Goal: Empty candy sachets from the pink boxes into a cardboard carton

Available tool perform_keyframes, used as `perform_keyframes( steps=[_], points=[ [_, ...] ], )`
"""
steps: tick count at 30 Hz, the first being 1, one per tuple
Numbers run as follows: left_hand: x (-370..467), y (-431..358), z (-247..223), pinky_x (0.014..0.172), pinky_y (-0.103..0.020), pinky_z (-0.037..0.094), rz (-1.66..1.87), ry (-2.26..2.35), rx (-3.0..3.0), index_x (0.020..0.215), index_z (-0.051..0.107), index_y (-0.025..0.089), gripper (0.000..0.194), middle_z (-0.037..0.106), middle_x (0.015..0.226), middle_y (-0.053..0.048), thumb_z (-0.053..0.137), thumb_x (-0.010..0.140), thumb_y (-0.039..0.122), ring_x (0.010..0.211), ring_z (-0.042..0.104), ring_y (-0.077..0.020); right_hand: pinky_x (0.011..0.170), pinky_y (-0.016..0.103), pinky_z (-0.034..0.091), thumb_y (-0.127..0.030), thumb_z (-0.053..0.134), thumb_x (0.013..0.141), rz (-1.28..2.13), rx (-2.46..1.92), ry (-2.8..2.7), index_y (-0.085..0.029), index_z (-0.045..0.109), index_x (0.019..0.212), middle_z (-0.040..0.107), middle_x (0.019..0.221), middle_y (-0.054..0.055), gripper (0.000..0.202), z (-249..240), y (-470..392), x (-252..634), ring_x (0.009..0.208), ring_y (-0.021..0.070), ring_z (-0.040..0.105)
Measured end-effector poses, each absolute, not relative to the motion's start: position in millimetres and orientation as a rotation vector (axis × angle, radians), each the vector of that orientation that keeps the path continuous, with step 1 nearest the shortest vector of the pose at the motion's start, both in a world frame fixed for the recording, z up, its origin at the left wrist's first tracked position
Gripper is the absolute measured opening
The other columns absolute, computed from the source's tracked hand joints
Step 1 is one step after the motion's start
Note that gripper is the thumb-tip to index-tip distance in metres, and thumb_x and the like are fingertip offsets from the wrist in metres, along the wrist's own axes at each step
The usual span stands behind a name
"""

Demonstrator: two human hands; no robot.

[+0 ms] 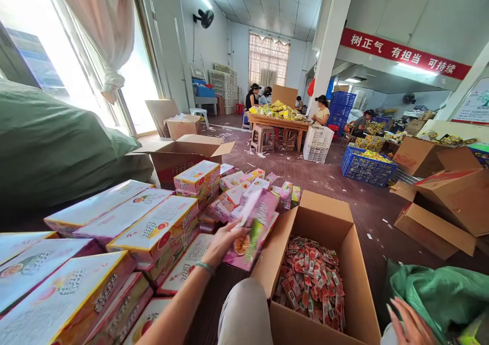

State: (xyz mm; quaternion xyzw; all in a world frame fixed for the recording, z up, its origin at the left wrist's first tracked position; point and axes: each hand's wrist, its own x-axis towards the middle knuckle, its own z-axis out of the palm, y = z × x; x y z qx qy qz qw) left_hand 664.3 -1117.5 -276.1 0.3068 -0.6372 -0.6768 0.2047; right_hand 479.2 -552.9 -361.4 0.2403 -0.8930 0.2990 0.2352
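A: Identify the items at the left.
B: A large green bundle (57,146) occupies the left side. Stacked fruit-printed cartons (153,222) lie flat at the near left, light faces upward. Behind these, an open cardboard carton (179,156) stands with its flaps spread.
A: Report the left hand.
B: The left hand (223,240) is right of the stacks, with a green band (205,267) at the wrist. Its fingers grip the edge of a pink carton (263,212). This carton is tilted, partly blurred, and located between the stacks and the packet box (326,207). A loose pile of smaller cartons (229,197) lies behind it.
A: Specify the packet box.
B: It stands open, flaps outward, and contains a heap of red packets (311,279). Far beyond, a blue crate (369,169) rests on the floor.
A: Report the right hand.
B: The right hand (414,324) is at the near right, beside a green sack (439,294). Its fingers are extended and slightly parted; contact with the sack cannot be determined.
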Motion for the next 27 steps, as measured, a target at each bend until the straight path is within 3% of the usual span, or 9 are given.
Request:
perform_keyframes(
  steps=[3, 6, 9, 12, 15, 18, 22, 27],
  points=[
    [621, -1054, -272, 0.072, -0.032, 0.055, -1.867, -2.088, 0.646, 0.133, 0.077, 0.015, 0.078, 0.078, 0.083, -0.001, 0.086, 0.062, 0.045, 0.082, 0.073, -0.0267, 0.102, 0.056, 0.063, -0.048, 0.053, 0.101, 0.794, 1.035, -2.267, -0.03, 0.077, 0.128, 0.072, 0.137, 0.009, 0.04, -339, -622, 511, 0.123, 0.0359, 0.072],
    [594, -990, -308, 0.069, -0.032, 0.052, -1.872, -2.365, 0.5, 0.115, 0.085, 0.019, 0.063, 0.074, 0.075, 0.0, 0.088, 0.057, 0.044, 0.08, 0.069, -0.028, 0.108, 0.047, 0.059, -0.031, 0.058, 0.103, 0.589, 1.374, -2.118, -0.031, 0.062, 0.149, 0.068, 0.146, 0.007, 0.046, -338, -682, 533, 0.13, 0.0315, 0.068],
    [593, -947, -352, 0.071, -0.035, 0.052, -1.841, -2.634, 0.514, 0.1, 0.089, 0.024, 0.05, 0.073, 0.074, -0.001, 0.088, 0.056, 0.049, 0.081, 0.068, -0.0306, 0.094, 0.04, 0.062, -0.023, 0.067, 0.093, 0.399, 1.544, -2.113, -0.023, 0.068, 0.135, 0.077, 0.124, 0.01, 0.042, -367, -702, 539, 0.108, 0.0303, 0.076],
    [604, -935, -368, 0.081, -0.037, 0.052, -1.656, -2.9, 0.468, 0.113, 0.087, 0.03, 0.067, 0.075, 0.083, -0.001, 0.091, 0.051, 0.054, 0.089, 0.067, -0.0328, 0.082, 0.037, 0.061, -0.022, 0.079, 0.081, 0.293, 1.613, -2.217, -0.019, 0.071, 0.122, 0.079, 0.105, 0.009, 0.042, -401, -695, 544, 0.09, 0.0292, 0.076],
    [611, -937, -359, 0.09, -0.036, 0.052, -1.615, -3.013, 0.399, 0.13, 0.08, 0.031, 0.087, 0.077, 0.097, 0.001, 0.091, 0.05, 0.062, 0.096, 0.066, -0.0301, 0.088, 0.037, 0.058, -0.016, 0.081, 0.078, 0.318, 1.519, -2.381, -0.022, 0.07, 0.124, 0.076, 0.114, 0.008, 0.047, -408, -694, 556, 0.1, 0.0293, 0.073],
    [612, -939, -349, 0.095, -0.036, 0.051, -1.6, -3.051, 0.359, 0.135, 0.077, 0.029, 0.092, 0.078, 0.099, 0.002, 0.088, 0.053, 0.069, 0.097, 0.065, -0.0289, 0.098, 0.042, 0.055, -0.01, 0.081, 0.076, 0.408, 1.402, -2.596, -0.024, 0.072, 0.112, 0.071, 0.12, 0.007, 0.039, -394, -706, 566, 0.111, 0.0305, 0.067],
    [611, -941, -355, 0.09, -0.035, 0.05, -1.751, -2.947, 0.361, 0.132, 0.079, 0.024, 0.087, 0.076, 0.094, 0.001, 0.09, 0.054, 0.062, 0.094, 0.064, -0.0289, 0.104, 0.047, 0.052, -0.005, 0.079, 0.076, 0.406, 1.359, -2.728, -0.02, 0.073, 0.11, 0.069, 0.124, 0.01, 0.037, -386, -717, 566, 0.116, 0.0335, 0.064],
    [609, -945, -373, 0.08, -0.032, 0.049, -1.9, -2.813, 0.319, 0.113, 0.086, 0.022, 0.067, 0.069, 0.08, 0.003, 0.09, 0.053, 0.051, 0.086, 0.062, -0.0256, 0.11, 0.046, 0.047, -0.006, 0.076, 0.079, 0.386, 1.357, -2.85, -0.018, 0.068, 0.129, 0.069, 0.129, 0.012, 0.053, -375, -719, 564, 0.123, 0.0331, 0.062]
  ],
)
